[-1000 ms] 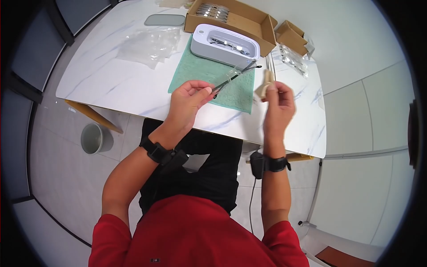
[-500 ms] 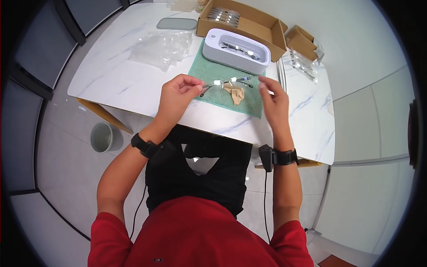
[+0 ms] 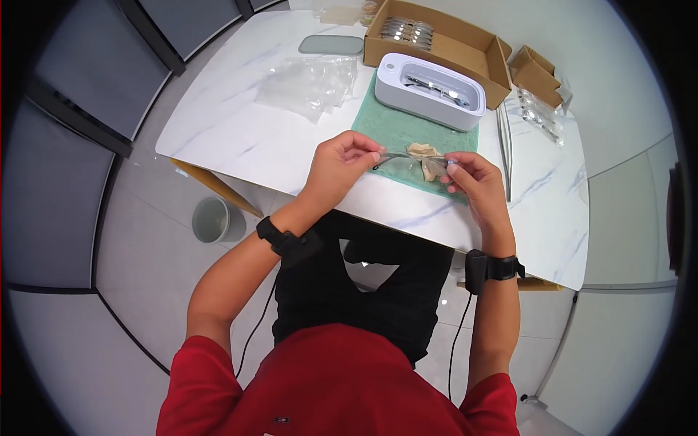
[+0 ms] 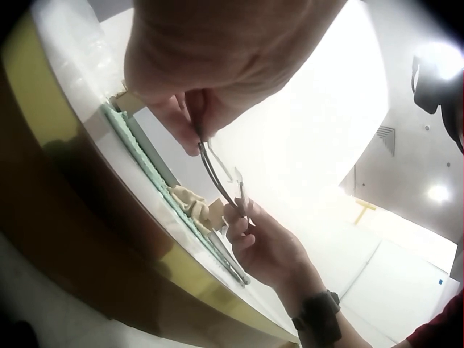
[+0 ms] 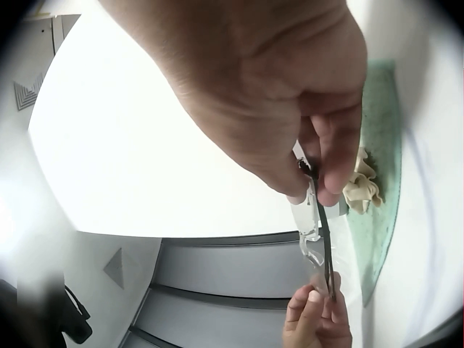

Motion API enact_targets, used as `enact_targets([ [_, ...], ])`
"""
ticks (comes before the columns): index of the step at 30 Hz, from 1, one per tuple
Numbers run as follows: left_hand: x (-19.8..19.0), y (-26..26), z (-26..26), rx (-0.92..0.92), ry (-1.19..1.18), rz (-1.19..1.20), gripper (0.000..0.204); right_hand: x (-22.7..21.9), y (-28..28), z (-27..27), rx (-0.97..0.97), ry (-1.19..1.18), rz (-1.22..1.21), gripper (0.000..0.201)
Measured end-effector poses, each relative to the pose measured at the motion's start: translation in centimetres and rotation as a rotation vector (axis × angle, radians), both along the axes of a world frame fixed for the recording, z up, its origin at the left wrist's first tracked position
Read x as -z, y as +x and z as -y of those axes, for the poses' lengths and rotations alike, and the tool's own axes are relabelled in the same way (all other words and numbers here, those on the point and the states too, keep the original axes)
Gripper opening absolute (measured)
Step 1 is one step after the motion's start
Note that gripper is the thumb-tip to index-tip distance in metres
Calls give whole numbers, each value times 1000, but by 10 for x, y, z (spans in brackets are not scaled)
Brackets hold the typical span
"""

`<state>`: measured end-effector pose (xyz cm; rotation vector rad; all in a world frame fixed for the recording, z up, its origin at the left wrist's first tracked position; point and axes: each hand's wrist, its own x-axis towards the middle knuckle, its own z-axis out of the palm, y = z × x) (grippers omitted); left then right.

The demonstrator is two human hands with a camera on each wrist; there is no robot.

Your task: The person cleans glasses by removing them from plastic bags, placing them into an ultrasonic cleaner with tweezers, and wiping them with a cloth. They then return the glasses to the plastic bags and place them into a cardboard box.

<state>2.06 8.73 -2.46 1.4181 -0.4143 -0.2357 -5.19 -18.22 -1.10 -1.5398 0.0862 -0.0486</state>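
Observation:
A pair of glasses [image 3: 396, 155] with thin dark temples is held level between both hands, above a green cloth [image 3: 396, 131]. The left hand [image 3: 340, 168] pinches one end between thumb and fingers. At the other end, the right hand [image 3: 478, 187] pinches the frame near a hinge; the right wrist view shows the glasses [image 5: 325, 239] running from these fingers to the left hand [image 5: 316, 319]. A crumpled beige cloth [image 3: 424, 150] lies on the green one, just behind and below the glasses, partly hidden by them.
Behind the hands stands a white cleaner box [image 3: 429, 109] with glasses in its basin. Farther back are a cardboard box [image 3: 472, 62] with stacked glasses, a grey lid [image 3: 331, 45], plastic bags [image 3: 309, 83], and metal tweezers [image 3: 504, 152] at the right.
The right hand has let go of the beige cloth, which now lies on the green one, and has taken hold of the glasses. The left hand keeps its grip. The head view has shifted.

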Motion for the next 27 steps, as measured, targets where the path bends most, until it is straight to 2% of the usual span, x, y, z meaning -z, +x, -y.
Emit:
enact_targets([
  [5,-7,8,7,-73,-31,59,16,15,-1,7,110,210,33,18],
  [7,-8,23,-7,-255,204,206,21,13,-2,9,191,210,56,19],
  [9,3,50,-30,-508,422,449,23,15,-3,13,182,252,101,21],
  [14,0,83,-68,-660,871,645,28,23,-1,12,135,211,100,21],
  [17,1,88,-71,-664,1014,618,33,20,-2,10,124,170,47,21],
  [20,2,91,-74,-605,1038,499,36,22,-2,10,131,154,62,21],
  [23,7,94,-77,-587,986,529,33,25,-2,11,141,123,91,21],
  [27,4,94,-77,-590,1101,558,41,26,0,9,176,79,77,20],
])
